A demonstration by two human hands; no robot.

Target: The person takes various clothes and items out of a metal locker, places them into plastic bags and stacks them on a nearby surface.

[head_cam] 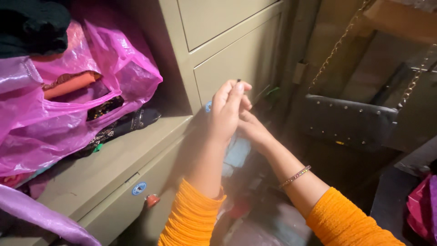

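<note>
My left hand [229, 108] is raised in front of an olive metal cabinet door [236, 61], fingers pinched on a small dark object [238, 81] at the fingertips. My right hand [253, 128] lies just behind and under the left, touching it; what it holds is hidden. Both arms wear orange sleeves, and a thin beaded bracelet [295, 176] circles my right wrist.
A pink plastic bag [100, 91] stuffed with clothes fills the open cabinet shelf [114, 157] at left. A black studded handbag [348, 120] hangs on gold chains at right. Blurred clothes and bags lie below my arms. Another pink bag [421, 207] shows at the right edge.
</note>
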